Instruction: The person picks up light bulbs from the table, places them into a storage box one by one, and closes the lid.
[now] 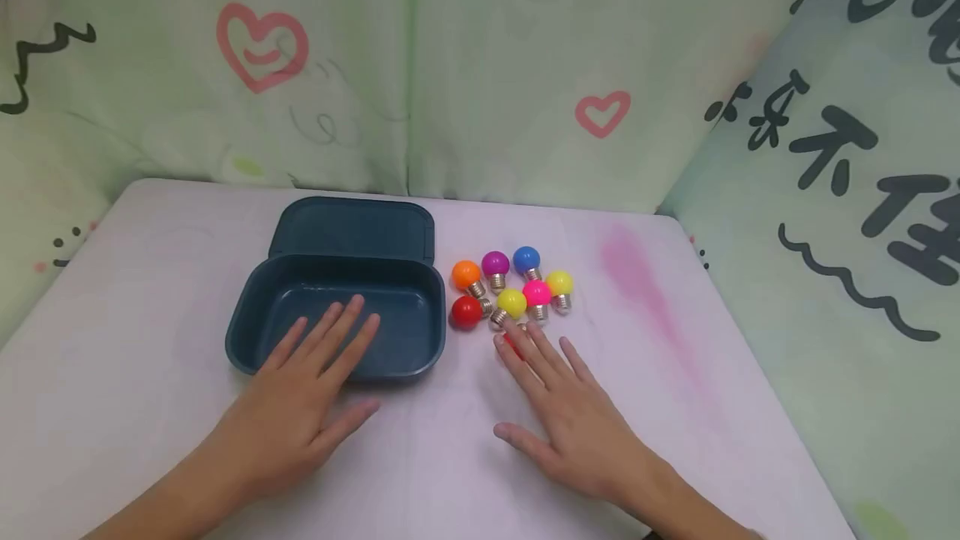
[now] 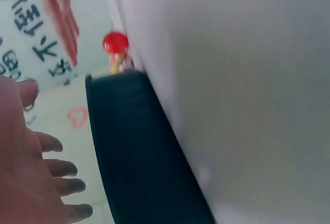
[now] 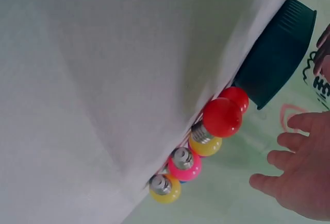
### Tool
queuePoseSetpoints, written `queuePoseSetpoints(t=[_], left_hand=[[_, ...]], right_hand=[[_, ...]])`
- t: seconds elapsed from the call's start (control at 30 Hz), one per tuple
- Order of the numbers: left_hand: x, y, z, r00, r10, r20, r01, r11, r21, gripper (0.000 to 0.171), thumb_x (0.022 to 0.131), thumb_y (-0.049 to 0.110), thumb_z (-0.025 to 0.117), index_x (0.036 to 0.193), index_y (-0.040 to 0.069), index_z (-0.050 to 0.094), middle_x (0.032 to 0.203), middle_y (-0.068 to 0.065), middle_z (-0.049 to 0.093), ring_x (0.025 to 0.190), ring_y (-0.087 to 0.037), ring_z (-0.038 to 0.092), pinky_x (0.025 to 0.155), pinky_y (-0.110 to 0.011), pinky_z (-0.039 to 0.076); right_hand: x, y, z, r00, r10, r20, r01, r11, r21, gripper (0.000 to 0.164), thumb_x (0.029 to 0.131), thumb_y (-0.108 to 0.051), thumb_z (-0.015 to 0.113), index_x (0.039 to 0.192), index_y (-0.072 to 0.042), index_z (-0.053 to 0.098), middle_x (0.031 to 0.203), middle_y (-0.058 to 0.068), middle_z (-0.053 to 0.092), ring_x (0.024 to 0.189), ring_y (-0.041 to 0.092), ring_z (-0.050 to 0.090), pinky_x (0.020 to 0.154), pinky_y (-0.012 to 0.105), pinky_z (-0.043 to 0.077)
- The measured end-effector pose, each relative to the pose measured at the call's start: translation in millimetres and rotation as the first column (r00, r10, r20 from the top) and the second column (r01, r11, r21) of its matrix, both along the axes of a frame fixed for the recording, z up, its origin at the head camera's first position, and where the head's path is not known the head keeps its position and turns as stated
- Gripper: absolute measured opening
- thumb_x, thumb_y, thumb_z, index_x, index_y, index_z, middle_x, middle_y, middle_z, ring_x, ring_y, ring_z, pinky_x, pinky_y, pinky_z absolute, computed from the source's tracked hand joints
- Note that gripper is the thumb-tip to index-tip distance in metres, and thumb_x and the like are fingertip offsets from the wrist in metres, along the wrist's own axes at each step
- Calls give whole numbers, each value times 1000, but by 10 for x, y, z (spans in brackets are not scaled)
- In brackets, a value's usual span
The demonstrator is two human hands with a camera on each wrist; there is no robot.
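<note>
A dark blue-green plastic box (image 1: 337,373) stands on the table with its lid (image 1: 352,230) folded open behind it. My left hand (image 1: 300,402), fingers straight and spread, hovers over the box's front side and holds nothing. To the right of the box lies a cluster of small coloured light bulbs with silver screw bases: red (image 1: 467,312), orange (image 1: 466,274), purple (image 1: 495,263), blue (image 1: 527,259), pink (image 1: 536,293) and two yellow ones. My right hand (image 1: 573,415) is held flat with straight fingers in front of them, its fingertips partly hiding another red bulb (image 3: 221,117).
The white table (image 1: 120,340) has a pink stain (image 1: 637,273) at the right. Pale green curtains (image 1: 487,65) with hearts and dark writing rise along the table's back and right edges.
</note>
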State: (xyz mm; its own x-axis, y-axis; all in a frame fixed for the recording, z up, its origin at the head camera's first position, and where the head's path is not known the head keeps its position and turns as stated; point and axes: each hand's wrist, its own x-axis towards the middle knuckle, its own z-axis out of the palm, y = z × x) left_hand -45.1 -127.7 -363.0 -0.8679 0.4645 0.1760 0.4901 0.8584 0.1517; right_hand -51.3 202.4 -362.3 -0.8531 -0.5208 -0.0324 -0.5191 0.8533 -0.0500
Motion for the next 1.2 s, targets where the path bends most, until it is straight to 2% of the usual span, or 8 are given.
queuePoseSetpoints(t=[0.23, 0.33, 0.43, 0.7, 0.9, 0.97, 1.07, 1.2], left_hand=[[-202, -264, -39, 998, -4, -67, 10, 996, 94, 75, 95, 53, 46, 155, 23, 13, 161, -3, 11, 146, -28, 17, 120, -46, 7], [-299, -393, -45, 997, 0, -81, 10, 991, 131, 73, 96, 49, 48, 155, 21, 13, 161, -4, 12, 146, -30, 18, 119, -48, 11], [-385, -524, -25, 997, 7, -82, 8, 985, 174, 73, 96, 44, 51, 155, 20, 14, 161, -4, 12, 146, -30, 19, 119, -47, 10], [-506, -838, -47, 999, 51, -10, -47, 965, 256, 70, 98, 36, 51, 155, 19, 15, 160, -8, 16, 146, -32, 16, 120, -43, 6], [-590, -999, -98, 994, 71, 78, -93, 937, 337, 64, 99, 29, 50, 154, 23, 17, 160, -8, 18, 143, -38, 20, 116, -55, 17], [-612, -1033, -119, 992, 72, 103, -104, 931, 350, 62, 101, 27, 48, 154, 24, 17, 160, -7, 18, 143, -37, 22, 115, -55, 19], [-631, -1077, -153, 990, 69, 120, -108, 925, 365, 60, 101, 24, 46, 154, 24, 18, 160, -8, 18, 143, -34, 23, 117, -49, 19], [-651, -1122, -199, 992, 48, 113, -90, 912, 399, 59, 101, 21, 47, 154, 22, 21, 158, -10, 22, 143, -32, 25, 118, -23, 13]], right_hand=[[-108, 63, -48, 999, -41, -20, 40, 999, -18, 92, 83, -69, 52, 154, -32, 8, 161, -11, 0, 148, 16, 3, 115, 58, 15], [-155, 95, -63, 999, -44, -20, 43, 999, -24, 91, 84, -68, 53, 155, -29, 10, 161, -11, 0, 148, 18, 5, 114, 60, 17], [-192, 129, -74, 998, -53, -27, 52, 998, -30, 91, 84, -66, 54, 155, -28, 12, 161, -9, 1, 148, 20, 5, 114, 60, 18], [-280, 184, -95, 996, -73, -55, 70, 996, -50, 90, 84, -63, 57, 155, -27, 15, 162, -7, 4, 148, 20, 4, 114, 60, 18], [-365, 209, -95, 993, -92, -69, 88, 994, -58, 90, 85, -62, 58, 155, -26, 14, 162, -5, 7, 148, 21, 4, 114, 59, 20], [-389, 222, -98, 993, -99, -69, 94, 993, -64, 90, 85, -61, 58, 155, -26, 13, 162, -4, 5, 148, 22, 4, 114, 58, 20], [-424, 250, -104, 992, -101, -68, 96, 992, -76, 90, 86, -59, 58, 155, -24, 14, 162, -3, 5, 148, 24, 6, 114, 59, 21], [-465, 287, -109, 992, -110, -63, 105, 991, -85, 89, 87, -58, 57, 155, -22, 14, 162, -1, 6, 148, 26, 8, 113, 59, 21]])
